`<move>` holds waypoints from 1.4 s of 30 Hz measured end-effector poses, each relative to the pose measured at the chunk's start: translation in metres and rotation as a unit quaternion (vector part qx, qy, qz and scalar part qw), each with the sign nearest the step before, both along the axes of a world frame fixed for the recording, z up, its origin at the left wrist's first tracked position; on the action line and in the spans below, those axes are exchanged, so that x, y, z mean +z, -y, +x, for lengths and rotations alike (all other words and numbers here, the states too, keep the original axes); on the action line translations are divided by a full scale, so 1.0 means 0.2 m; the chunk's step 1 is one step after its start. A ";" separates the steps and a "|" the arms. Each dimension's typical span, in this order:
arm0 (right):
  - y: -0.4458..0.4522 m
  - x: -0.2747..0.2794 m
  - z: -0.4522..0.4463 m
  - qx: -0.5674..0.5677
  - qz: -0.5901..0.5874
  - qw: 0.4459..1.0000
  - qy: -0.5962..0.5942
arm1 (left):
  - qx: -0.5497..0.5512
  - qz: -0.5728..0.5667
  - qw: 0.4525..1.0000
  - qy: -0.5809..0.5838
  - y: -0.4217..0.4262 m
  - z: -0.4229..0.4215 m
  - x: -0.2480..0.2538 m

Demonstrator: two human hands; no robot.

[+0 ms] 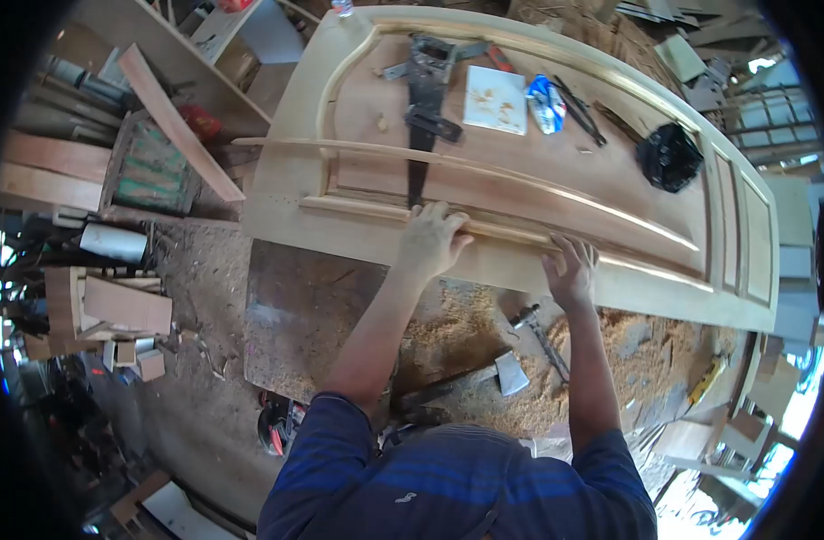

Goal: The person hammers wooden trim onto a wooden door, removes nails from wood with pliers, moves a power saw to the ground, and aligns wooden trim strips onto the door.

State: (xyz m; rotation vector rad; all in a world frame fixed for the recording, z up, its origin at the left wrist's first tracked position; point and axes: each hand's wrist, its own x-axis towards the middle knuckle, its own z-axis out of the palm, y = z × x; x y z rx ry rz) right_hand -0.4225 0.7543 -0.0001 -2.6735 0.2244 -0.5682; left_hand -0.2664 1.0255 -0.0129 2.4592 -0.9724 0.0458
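Observation:
A large wooden door panel (pixel 295 216) lies across the bench, with recessed areas and raised moulding. My left hand (pixel 432 238) rests on a long moulding strip (pixel 511 233) along the panel's near edge, thumb apart from the fingers. Farther right, my right hand (pixel 571 270) touches the same strip with its fingers spread. A second thin strip (pixel 520 177) lies slantwise across the panel beyond my hands. Just past my left hand is a handsaw (pixel 421 153), its blade pointing toward me.
On the panel lie a white board (pixel 495 100), a blue-white packet (pixel 546 104), pliers (pixel 580 112) and a black bag (pixel 669 157). An axe (pixel 511 373) and a hammer (pixel 545 342) lie on the sawdust-covered bench (pixel 313 306). Wood pieces (pixel 128 306) are stacked at left.

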 end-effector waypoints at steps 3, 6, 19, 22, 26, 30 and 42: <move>0.06 -0.10 0.02 0.014 0.002 1.000 -0.013 | 0.008 0.000 1.000 0.002 -0.01 0.03 -0.04; 0.05 -0.07 0.02 0.005 0.012 1.000 -0.024 | 0.011 -0.018 1.000 -0.002 -0.01 0.03 -0.07; 0.13 -0.09 -0.03 -0.026 0.016 0.999 -0.027 | -0.005 -0.051 0.998 -0.025 0.13 0.00 -0.06; 0.12 -0.09 -0.02 -0.021 0.008 0.999 -0.030 | -0.007 -0.061 0.998 -0.018 0.11 0.03 -0.07; 0.09 -0.09 0.00 -0.017 0.013 0.999 -0.032 | -0.007 -0.066 0.997 -0.029 0.04 0.09 -0.06; 0.09 -0.11 0.02 -0.013 0.039 0.999 -0.017 | -0.004 -0.108 0.994 0.022 0.01 0.10 -0.09; 0.13 -0.13 -0.07 -0.054 0.052 0.997 -0.019 | -0.042 -0.157 0.986 -0.036 0.08 0.06 -0.16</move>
